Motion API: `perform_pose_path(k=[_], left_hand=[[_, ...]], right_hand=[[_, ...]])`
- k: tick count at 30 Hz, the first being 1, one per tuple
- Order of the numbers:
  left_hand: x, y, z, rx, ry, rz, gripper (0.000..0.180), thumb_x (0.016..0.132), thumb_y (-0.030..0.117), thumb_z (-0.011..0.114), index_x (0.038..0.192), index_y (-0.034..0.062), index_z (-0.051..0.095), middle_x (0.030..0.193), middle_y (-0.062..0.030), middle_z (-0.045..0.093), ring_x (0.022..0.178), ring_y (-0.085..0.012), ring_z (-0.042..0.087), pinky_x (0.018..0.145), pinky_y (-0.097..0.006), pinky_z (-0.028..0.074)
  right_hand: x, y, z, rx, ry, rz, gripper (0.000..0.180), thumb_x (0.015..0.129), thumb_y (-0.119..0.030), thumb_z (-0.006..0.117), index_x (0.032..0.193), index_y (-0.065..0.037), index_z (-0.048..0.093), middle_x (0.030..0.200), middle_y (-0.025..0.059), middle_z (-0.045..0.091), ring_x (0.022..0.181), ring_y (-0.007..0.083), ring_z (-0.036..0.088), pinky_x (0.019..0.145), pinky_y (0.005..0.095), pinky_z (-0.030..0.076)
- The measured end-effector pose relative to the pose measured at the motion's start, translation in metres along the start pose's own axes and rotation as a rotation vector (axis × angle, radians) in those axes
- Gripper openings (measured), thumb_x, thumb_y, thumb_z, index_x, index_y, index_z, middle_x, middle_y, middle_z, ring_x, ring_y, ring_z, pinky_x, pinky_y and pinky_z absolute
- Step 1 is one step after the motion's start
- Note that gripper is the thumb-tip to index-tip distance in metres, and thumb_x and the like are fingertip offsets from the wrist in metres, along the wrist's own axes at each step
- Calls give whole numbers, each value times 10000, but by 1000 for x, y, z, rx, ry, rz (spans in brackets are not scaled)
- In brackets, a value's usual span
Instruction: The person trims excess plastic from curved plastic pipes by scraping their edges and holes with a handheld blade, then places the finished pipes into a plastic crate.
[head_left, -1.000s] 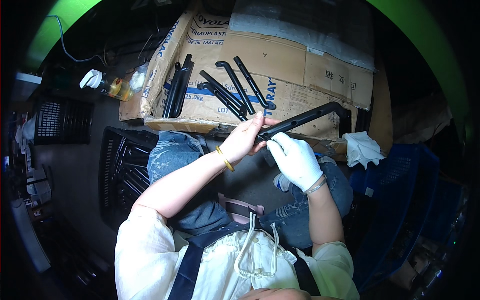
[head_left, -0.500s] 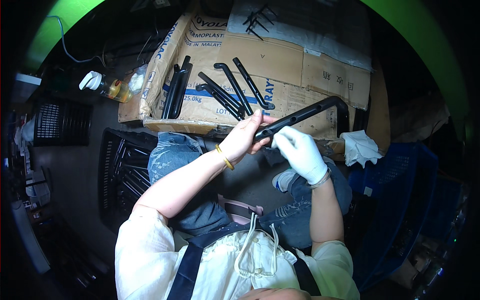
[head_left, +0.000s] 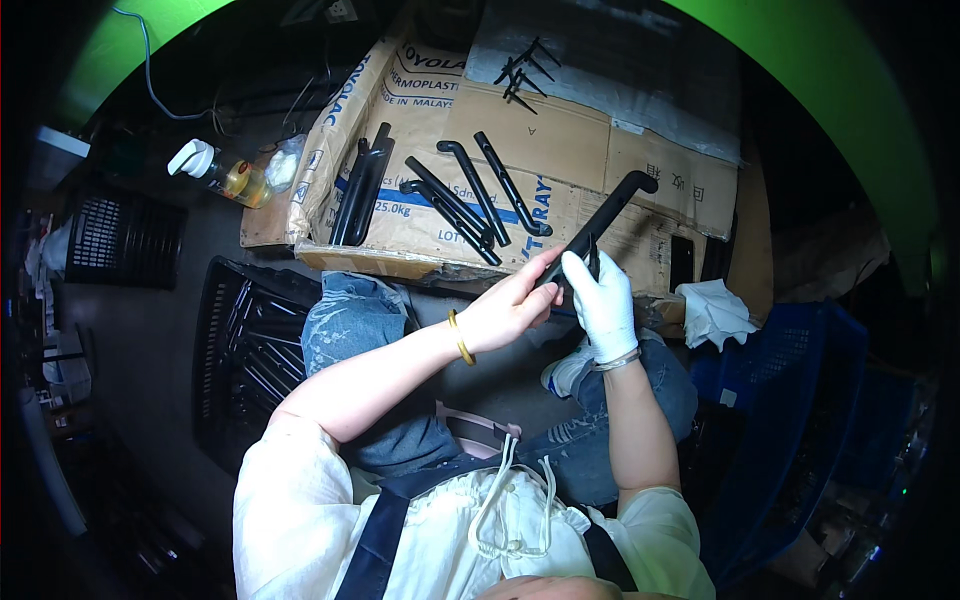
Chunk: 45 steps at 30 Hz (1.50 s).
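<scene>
1. bare left hand (head_left: 510, 310) and gloved right hand (head_left: 605, 300) both grip the long black part (head_left: 600, 225).
2. since a moment ago it has tilted steeper, its bent end over the flattened cardboard's (head_left: 560, 140) right edge: inspection seems ongoing.

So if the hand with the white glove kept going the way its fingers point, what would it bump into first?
Probably the long black bar that the gloved right hand already touches; past that lies the flat cardboard, though depth is hard to judge.

left hand (head_left: 505, 315): bare, gold bangle at wrist | right hand (head_left: 607, 300): white glove, thin wrist bracelet | clothing: cream short-sleeved top with drawstrings, dark apron straps, blue jeans
</scene>
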<state>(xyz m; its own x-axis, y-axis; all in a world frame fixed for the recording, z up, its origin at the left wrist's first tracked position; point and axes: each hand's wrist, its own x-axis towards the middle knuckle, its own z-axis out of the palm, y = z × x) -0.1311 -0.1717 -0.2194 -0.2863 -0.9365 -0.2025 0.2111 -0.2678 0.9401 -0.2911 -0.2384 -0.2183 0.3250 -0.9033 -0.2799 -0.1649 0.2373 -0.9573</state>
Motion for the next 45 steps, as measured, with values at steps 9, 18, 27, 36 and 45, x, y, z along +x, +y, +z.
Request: perform_pose_path(k=[9,18,27,36,45], left_hand=[[-2,0,-1,-103,-12,47,626,963,79,399,1538,74,153,985,-24,506,681,-84,424,626,-230,399],[-9,11,-13,-300,57,143,698,939,14,358,1562,107,57,1118,-61,468,726,-95,414,667,-230,387],[-11,12,-10,-202,-23,134,725,963,142,427,1570,131,30,1158,-53,438,896,-102,410,780,-247,375],[-12,13,-8,-179,-29,114,745,972,198,455,1571,142,16,1167,-45,435,933,-103,417,800,-249,375],[-13,13,-11,-153,-55,108,746,974,198,451,1570,131,7,1177,-47,432,962,-108,421,815,-251,382]], right_hand=[[-2,-11,6,-110,36,-11,215,968,-199,588,1005,9,632,804,72,670,705,157,627,628,317,489],[-32,-28,3,-505,-49,-427,147,951,-179,554,927,-45,609,857,173,624,788,369,638,679,417,497],[-38,-33,4,-642,-64,-477,136,928,-229,599,884,-102,579,726,134,645,635,369,647,548,452,512],[-38,-31,-1,-701,-82,-544,115,921,-230,595,923,-115,587,749,116,655,620,342,655,546,427,529],[-38,-32,-1,-691,-97,-540,102,925,-225,586,930,-123,592,747,110,661,628,336,661,547,429,533]])
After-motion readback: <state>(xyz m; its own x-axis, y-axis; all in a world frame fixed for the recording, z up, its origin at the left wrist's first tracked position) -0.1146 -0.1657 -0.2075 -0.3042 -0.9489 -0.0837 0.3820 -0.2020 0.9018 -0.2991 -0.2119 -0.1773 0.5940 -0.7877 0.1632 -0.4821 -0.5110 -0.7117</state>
